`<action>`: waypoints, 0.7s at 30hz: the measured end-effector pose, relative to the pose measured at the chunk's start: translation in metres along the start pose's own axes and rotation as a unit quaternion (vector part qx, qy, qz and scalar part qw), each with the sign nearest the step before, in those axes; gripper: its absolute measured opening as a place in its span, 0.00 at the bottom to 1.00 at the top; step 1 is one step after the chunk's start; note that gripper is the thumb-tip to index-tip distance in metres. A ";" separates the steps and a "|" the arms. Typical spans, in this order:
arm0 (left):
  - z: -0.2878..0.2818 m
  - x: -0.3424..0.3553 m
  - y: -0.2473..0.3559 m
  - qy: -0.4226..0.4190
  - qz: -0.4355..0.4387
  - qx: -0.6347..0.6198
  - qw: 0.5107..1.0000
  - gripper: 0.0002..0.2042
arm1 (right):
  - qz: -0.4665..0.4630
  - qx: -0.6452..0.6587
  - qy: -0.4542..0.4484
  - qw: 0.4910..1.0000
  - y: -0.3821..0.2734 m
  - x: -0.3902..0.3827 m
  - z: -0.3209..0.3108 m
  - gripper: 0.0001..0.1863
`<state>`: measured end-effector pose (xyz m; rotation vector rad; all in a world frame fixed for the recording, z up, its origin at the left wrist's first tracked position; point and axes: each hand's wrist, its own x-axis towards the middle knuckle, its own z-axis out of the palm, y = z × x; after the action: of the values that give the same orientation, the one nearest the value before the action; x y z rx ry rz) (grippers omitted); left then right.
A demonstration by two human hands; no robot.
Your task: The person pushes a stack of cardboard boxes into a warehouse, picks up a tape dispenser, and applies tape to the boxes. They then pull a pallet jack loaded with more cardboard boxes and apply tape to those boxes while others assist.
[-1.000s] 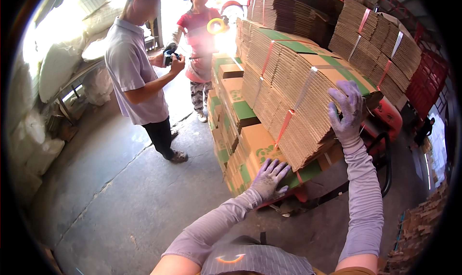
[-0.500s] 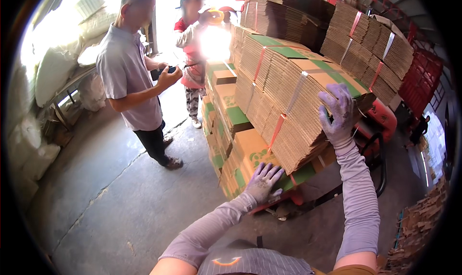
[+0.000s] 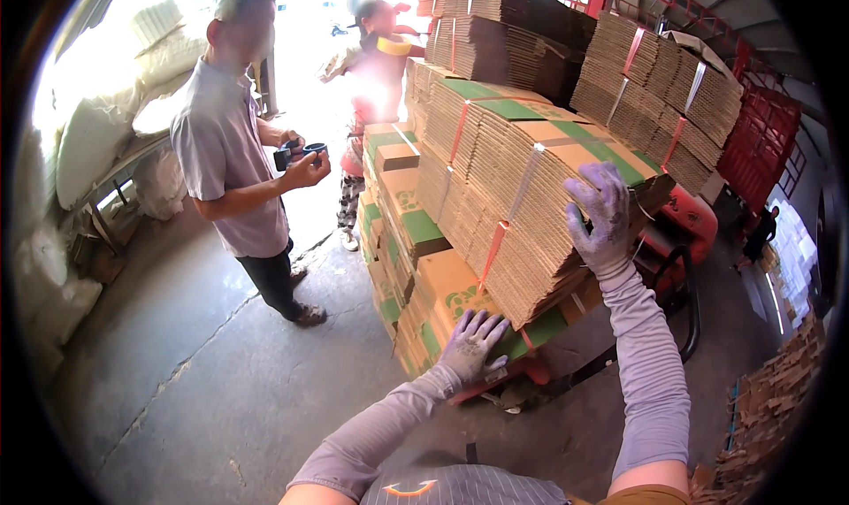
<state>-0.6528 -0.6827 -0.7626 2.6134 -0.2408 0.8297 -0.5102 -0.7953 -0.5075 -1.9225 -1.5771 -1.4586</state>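
A large bundle of flattened cardboard boxes (image 3: 504,187), brown with green printed bands, lies tilted on a stack in front of me. Red and white straps bind it. My gloved right hand (image 3: 603,211) rests at the bundle's near upper corner, fingers spread and bent. Lower down, my gloved left hand (image 3: 473,346) lies with fingers stretched over a flat brown and green carton (image 3: 451,284) beneath the bundle. Neither hand is closed round anything. Purple stains mark both gloves. My right palm's contact with the cardboard is hard to make out.
Red pallet-truck parts (image 3: 685,226) and a black curved handle (image 3: 692,319) are beside the stack. More strapped bundles (image 3: 654,89) rise behind. A person (image 3: 225,151) holding a dark object stands left; another person (image 3: 371,72) is beyond. Scrap cardboard (image 3: 769,408) lies right.
The stack and people sit slightly further left in view. The far person's arms have moved, and the yellow ring is now near their neck. My hands keep nearly the same placement.
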 end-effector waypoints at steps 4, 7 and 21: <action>0.000 0.000 0.000 -0.002 -0.002 0.003 1.000 0.35 | 0.002 0.001 0.000 1.000 0.001 -0.002 0.002 0.19; -0.003 0.000 -0.001 -0.026 0.001 0.004 1.000 0.35 | 0.003 -0.001 0.000 1.000 0.000 -0.001 0.002 0.19; 0.000 0.000 0.000 -0.012 -0.005 0.009 1.000 0.35 | 0.003 0.003 -0.001 1.000 0.000 -0.001 0.001 0.20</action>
<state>-0.6530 -0.6823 -0.7623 2.6397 -0.2275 0.8003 -0.5091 -0.7950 -0.5091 -1.9250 -1.5726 -1.4476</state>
